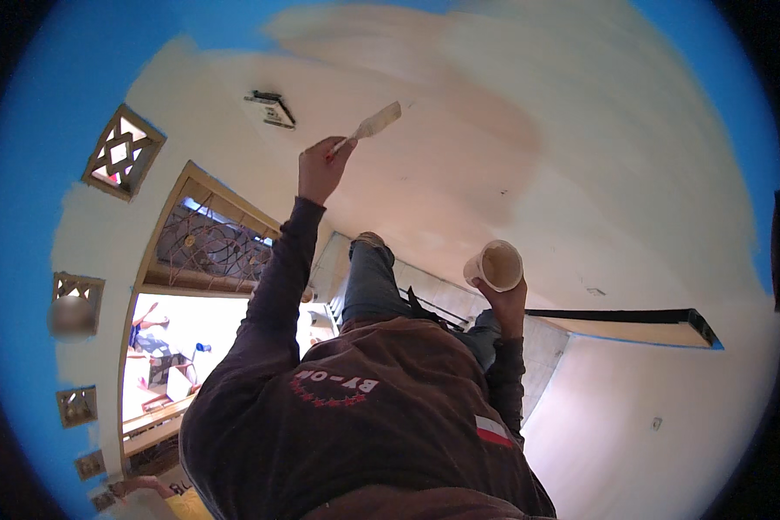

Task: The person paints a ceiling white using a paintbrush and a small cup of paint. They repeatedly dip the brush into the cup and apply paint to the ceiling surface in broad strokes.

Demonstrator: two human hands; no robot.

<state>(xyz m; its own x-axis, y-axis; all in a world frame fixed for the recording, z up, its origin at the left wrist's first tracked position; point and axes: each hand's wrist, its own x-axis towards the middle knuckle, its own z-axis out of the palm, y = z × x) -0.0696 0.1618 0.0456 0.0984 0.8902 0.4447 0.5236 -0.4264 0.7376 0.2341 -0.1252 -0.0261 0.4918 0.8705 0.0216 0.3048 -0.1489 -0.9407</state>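
Observation:
My left hand (325,169) is raised in front of the wall and closed round the handle of a paintbrush (378,120). The brush's flat, pale-coated head points up and to the right, close to the wall; whether it touches, I cannot tell. Lower and to the right, my right hand (506,303) grips a white paint tub (474,267) from beneath. The tub's open mouth faces up, and pale paint coats its inside. Behind both hands spreads the wall (485,147), cream and pinkish with a darker, wet-looking patch, and bright blue around the edges.
A switch box (272,109) sits in the wall left of the brush. Further left are a lattice vent (123,152) and a doorway with a metal grille (208,247) above it. Through the doorway a person (152,342) shows. A dark-edged ledge (633,325) juts out at right.

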